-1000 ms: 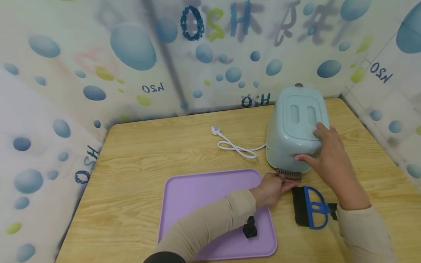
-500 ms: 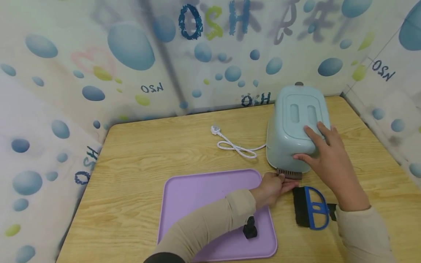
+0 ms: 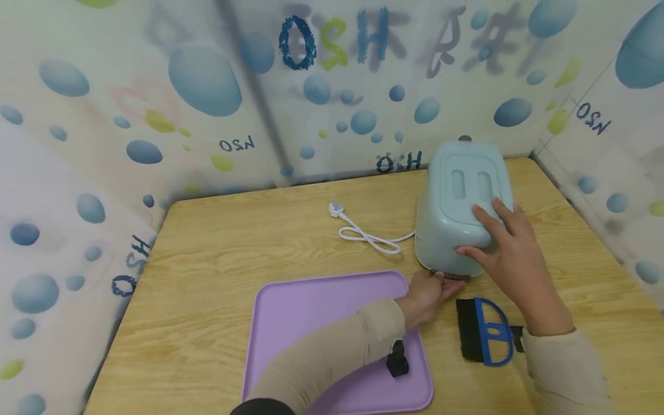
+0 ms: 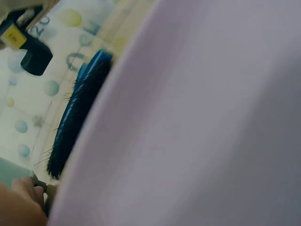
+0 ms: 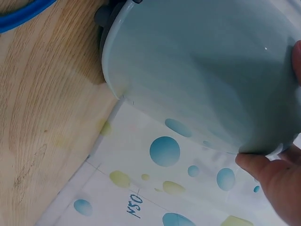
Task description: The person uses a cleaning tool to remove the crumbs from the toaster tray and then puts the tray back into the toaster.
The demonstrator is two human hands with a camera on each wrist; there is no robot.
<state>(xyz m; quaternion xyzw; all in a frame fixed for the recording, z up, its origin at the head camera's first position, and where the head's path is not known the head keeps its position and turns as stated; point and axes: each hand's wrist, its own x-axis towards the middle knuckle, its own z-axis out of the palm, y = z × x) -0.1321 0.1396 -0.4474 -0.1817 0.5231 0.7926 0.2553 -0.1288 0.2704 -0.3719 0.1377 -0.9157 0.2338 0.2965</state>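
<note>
A pale blue toaster (image 3: 467, 230) with a matching lid on top stands at the right of the table. Pinched between thumb and fingers of my left hand (image 3: 427, 294) is a dark slotted crumb tray (image 3: 456, 276), at the base of the toaster's near end. My right hand (image 3: 510, 253) rests over the toaster's near right corner, fingers spread on the lid, thumb along the end face. In the right wrist view the fingertips (image 5: 254, 162) touch the pale housing. Only part of the left hand (image 4: 21, 202) shows in the left wrist view.
A purple tray (image 3: 311, 294) lies under the left forearm. Close to the right wrist is a brush (image 3: 469, 331) with black bristles and a blue handle. The white cord (image 3: 370, 237) with its plug lies left of the toaster. A patterned wall (image 3: 207, 144) stands behind the table.
The crumb tray has slid further under the toaster, pushed by my left hand, so less of it shows. My right hand's fingers have shifted from the toaster's side edge onto the lid.
</note>
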